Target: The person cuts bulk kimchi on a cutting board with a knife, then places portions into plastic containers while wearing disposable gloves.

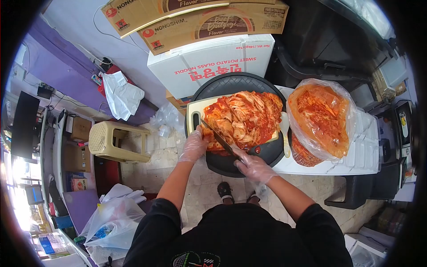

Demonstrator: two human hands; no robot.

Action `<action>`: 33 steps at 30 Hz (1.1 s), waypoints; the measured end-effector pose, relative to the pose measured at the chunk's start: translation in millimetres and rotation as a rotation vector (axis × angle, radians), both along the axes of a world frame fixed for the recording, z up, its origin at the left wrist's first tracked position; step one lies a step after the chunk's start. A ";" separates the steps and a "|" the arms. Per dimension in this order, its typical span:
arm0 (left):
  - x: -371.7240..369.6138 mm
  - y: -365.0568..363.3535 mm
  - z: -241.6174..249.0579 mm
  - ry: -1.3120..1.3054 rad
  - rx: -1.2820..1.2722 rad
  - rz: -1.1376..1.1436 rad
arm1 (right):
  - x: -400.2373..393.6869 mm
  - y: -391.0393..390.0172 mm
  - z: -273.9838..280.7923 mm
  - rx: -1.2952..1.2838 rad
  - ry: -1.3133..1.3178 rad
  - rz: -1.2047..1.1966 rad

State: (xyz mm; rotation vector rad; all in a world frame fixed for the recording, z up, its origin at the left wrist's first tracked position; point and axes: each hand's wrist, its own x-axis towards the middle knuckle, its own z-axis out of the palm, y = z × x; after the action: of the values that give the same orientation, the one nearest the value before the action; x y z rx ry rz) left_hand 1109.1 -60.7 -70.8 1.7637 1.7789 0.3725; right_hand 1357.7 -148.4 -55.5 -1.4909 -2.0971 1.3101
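A large heap of red kimchi (255,115) covers most of a cream cutting board (193,108), which lies on a round black tray (272,165). My right hand (254,167), in a clear plastic glove, grips a kitchen knife (217,136). Its dark blade slants up and left across the near left part of the heap. At the board's lower left, my left hand (195,146), gloved too, has its fingers closed on the kimchi's edge, beside the blade. A pale spoon (285,135) rests along the tray's right side.
Right of the tray, an open plastic bag (344,133) of kimchi stands on a white table (362,151). Behind the tray is a white noodle carton (173,71) with brown cardboard boxes (213,29) above. A beige stool (106,140) and plastic bags (111,222) are to the left.
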 end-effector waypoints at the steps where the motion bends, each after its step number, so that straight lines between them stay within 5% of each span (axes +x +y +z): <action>1: 1.3 -0.4 3.5 -0.024 -0.004 0.007 | 8.2 -8.8 -5.6 0.048 0.063 0.014; 5: 3.7 -1.1 8.5 -0.006 -0.005 0.047 | 37.6 -37.5 -17.1 0.240 0.146 0.022; 7: 5.8 -0.2 9.7 0.004 -0.011 0.076 | 43.2 -41.3 -9.3 0.140 -0.144 0.037; 11: 14.2 -9.1 25.4 0.090 -0.028 0.088 | 23.3 -28.0 3.1 0.248 -0.112 -0.025; 16: 17.9 -10.9 24.8 0.147 -0.013 0.102 | -3.0 -7.5 14.7 0.020 -0.037 -0.062; 22: 22.8 -10.2 26.9 0.122 -0.067 0.193 | -17.4 -14.1 -27.1 0.057 0.194 -0.142; 29: 9.3 -9.3 12.0 0.045 -0.049 0.239 | 19.4 -29.6 -2.9 0.136 0.075 0.009; 31: 2.3 -7.9 3.0 0.358 0.052 -0.289 | 26.4 -25.0 25.5 -0.018 -0.420 0.088; 33: 0.6 -6.0 -16.3 0.380 0.070 -0.226 | 29.7 -29.8 12.7 0.085 -0.338 0.089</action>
State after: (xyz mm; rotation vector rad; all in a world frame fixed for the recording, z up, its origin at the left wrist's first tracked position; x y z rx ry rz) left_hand 1109.6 -66.6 -87.1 2.1722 1.8026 0.0031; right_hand 1387.4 -178.3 -42.7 -1.6982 -2.4171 1.0396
